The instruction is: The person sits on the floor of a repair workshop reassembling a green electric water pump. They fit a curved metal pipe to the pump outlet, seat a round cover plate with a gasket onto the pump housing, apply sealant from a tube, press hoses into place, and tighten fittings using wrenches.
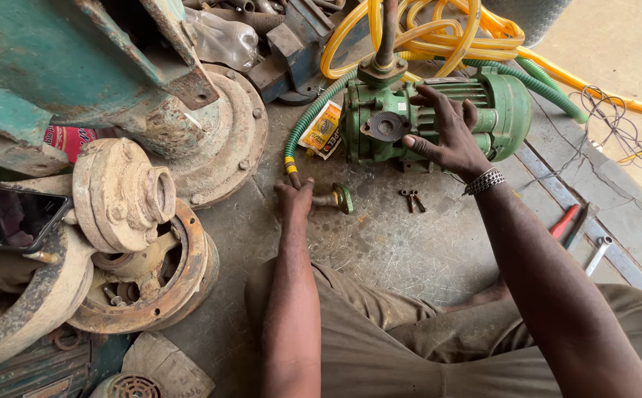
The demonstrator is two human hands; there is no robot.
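Clearly the work in hand is on the green cast-metal water pump (439, 110), which lies on its side on the grey metal floor plate (387, 243) at about one o'clock from the seated person. The right hand (450, 133) rests spread over the pump body, fingers wide and curved onto the casing, thumb near the round dark port flange (385, 127) on its front face; it steadies rather than clasps. The left hand (294, 199) is down on the floor at about eleven o'clock, fingers curled narrowly around the handle end of a small brass-coloured fitting with a green flanged head (339, 197), just where the green ribbed hose with a yellow band (302, 125) ends. Two small dark bolts (412, 200) lie loose on the plate between the hands, near twelve o'clock.

By my reading, the step is dismantling or refitting at the port: the pump held still, the loose part gripped. A next move would need the left hand to lift its piece cleanly and line it up square with the flange while the right keeps the casing from rolling.

Off at three o'clock lie a red-handled tool (563, 221) and a silver socket wrench (597, 254); rusty round pump housings (137, 243) crowd nine o'clock.
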